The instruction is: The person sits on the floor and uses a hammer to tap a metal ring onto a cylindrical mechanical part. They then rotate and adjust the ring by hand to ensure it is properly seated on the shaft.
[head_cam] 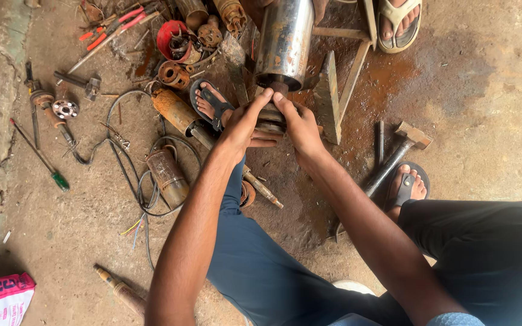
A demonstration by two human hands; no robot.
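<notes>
Steel cylinder [284, 42], top centre: dark end fitting [271, 116] still seated at its lower end, left hand [244, 125] and right hand [297, 124] both grasping it; unclear if loosened.

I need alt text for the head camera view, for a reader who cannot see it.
Both hands, left hand and right hand, grip a dark ring-shaped part at the lower end of a shiny steel cylinder. The person sits on a dirt floor among rusty tubes, cables, a hammer and a green-handled screwdriver.
</notes>
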